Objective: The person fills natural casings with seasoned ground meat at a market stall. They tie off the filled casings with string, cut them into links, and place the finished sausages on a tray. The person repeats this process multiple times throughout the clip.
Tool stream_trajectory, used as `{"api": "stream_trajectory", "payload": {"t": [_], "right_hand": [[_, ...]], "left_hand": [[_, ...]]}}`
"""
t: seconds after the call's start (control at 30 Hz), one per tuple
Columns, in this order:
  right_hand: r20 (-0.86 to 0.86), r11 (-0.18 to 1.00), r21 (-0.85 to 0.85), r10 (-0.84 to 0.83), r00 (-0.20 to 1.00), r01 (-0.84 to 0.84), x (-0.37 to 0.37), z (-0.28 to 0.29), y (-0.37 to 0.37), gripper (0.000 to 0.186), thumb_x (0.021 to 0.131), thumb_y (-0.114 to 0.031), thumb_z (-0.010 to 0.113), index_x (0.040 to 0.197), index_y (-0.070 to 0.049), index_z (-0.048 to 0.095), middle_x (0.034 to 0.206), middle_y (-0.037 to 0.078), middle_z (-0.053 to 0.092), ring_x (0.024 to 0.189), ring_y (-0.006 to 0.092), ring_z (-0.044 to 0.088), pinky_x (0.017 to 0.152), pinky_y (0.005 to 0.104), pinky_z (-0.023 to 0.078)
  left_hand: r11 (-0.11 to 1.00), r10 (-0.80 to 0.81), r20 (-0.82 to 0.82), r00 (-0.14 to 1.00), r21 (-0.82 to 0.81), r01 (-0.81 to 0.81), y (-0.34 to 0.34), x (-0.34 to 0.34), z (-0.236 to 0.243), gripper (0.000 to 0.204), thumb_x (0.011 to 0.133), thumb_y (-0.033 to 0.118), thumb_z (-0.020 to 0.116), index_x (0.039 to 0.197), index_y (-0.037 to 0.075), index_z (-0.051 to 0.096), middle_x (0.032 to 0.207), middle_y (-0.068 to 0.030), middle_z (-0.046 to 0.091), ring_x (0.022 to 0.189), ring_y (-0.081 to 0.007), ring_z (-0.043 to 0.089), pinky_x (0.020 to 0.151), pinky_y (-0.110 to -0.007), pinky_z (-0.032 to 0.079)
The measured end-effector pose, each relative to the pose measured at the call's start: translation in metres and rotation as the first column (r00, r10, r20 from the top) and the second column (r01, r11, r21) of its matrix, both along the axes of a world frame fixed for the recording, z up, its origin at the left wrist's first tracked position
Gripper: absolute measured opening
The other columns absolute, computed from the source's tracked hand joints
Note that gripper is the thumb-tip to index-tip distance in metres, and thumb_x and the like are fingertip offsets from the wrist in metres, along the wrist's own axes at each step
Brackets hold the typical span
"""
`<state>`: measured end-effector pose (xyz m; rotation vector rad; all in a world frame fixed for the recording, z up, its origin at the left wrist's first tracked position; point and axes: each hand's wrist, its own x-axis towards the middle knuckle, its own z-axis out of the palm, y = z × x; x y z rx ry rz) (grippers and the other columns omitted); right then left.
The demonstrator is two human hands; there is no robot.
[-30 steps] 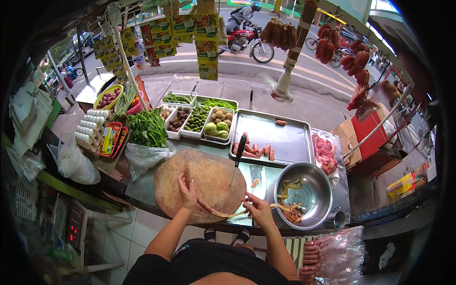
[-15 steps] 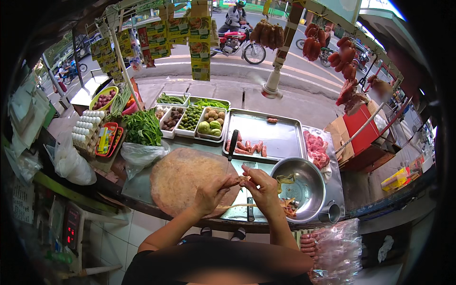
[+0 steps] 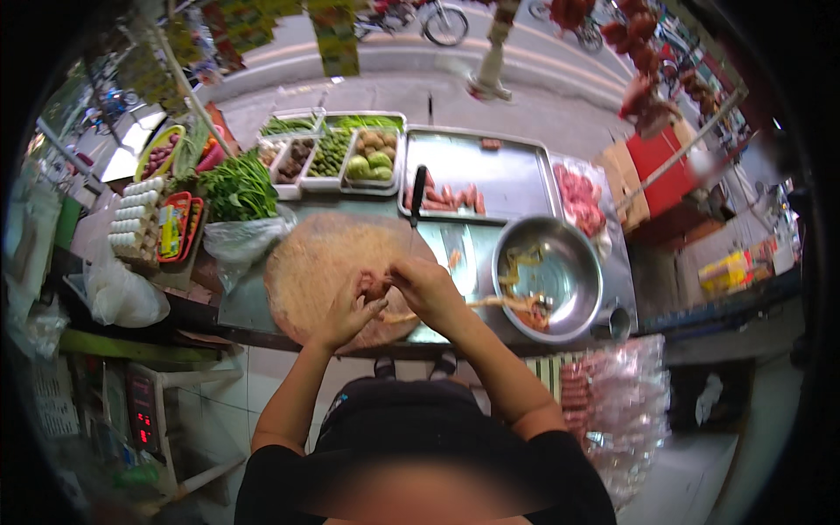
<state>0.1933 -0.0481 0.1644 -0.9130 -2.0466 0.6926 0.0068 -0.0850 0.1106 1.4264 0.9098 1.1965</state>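
Note:
My left hand (image 3: 357, 306) and my right hand (image 3: 423, 290) meet above the round wooden board (image 3: 306, 254), both closed on a small piece of sausage (image 3: 376, 284). A long pale casing (image 3: 398, 318) runs from below my fingers rightward into the steel bowl (image 3: 576, 286), where more yellowish casing lies. A black-handled knife (image 3: 420, 188) stands upright at the board's far right edge. Beyond it, a metal tray (image 3: 516, 157) holds several short pink sausages (image 3: 446, 198).
Vegetable containers (image 3: 367, 171), greens (image 3: 236, 184) and egg trays (image 3: 138, 216) sit at the back left. Raw meat (image 3: 577, 194) and a metal cup (image 3: 618, 325) are on the right. Bagged sausages (image 3: 617, 402) lie below. Hanging sausages (image 3: 639, 39) and parked motorbikes are beyond.
My hands, apart along the casing a second ago, have come together around the sausage piece and now sit lower over the board. The view has tilted downward, so the stall appears higher.

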Motion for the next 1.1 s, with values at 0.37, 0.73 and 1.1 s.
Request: {"api": "stream_trajectory", "payload": {"t": [0.37, 0.73, 1.1], "right_hand": [[0.174, 0.987, 0.158, -0.005, 0.985, -0.023, 0.023, 0.000, -0.001, 0.019, 0.076, -0.005, 0.066, 0.091, -0.003, 0.054, 0.085, 0.014, 0.058, 0.077, 0.0332, 0.063, 0.064, 0.0405, 0.051], [0.273, 0.997, 0.034, 0.059, 0.960, -0.071, 0.053, 0.022, 0.012, 0.008, 0.082, -0.001, 0.056, 0.089, -0.002, 0.059, 0.083, 0.013, 0.061, 0.077, 0.0308, 0.066, 0.068, 0.0392, 0.052], [0.128, 0.950, -0.094, 0.308, 0.943, -0.297, 0.076, 0.034, 0.036, 0.011, 0.075, 0.003, 0.065, 0.085, 0.000, 0.064, 0.079, 0.008, 0.056, 0.079, 0.0231, 0.062, 0.070, 0.0326, 0.050]], "left_hand": [[0.992, 0.127, 0.038, 0.991, 0.009, -0.128, 0.010, 0.053, 0.008, 0.038, 0.103, 0.017, 0.046, 0.138, 0.003, 0.045, 0.099, -0.0044, 0.062, 0.079, -0.0069, 0.056, 0.068, -0.021, 0.047], [0.886, -0.254, 0.322, 0.912, -0.300, 0.353, 0.037, 0.034, -0.014, 0.035, 0.103, 0.026, 0.050, 0.119, -0.003, 0.062, 0.107, -0.0087, 0.069, 0.093, -0.0162, 0.068, 0.084, -0.029, 0.053], [0.710, -0.475, 0.508, 0.718, -0.261, 0.654, 0.047, 0.060, -0.001, 0.032, 0.100, 0.026, 0.055, 0.104, -0.004, 0.066, 0.102, -0.0177, 0.068, 0.090, -0.0281, 0.068, 0.077, -0.037, 0.056]]}}
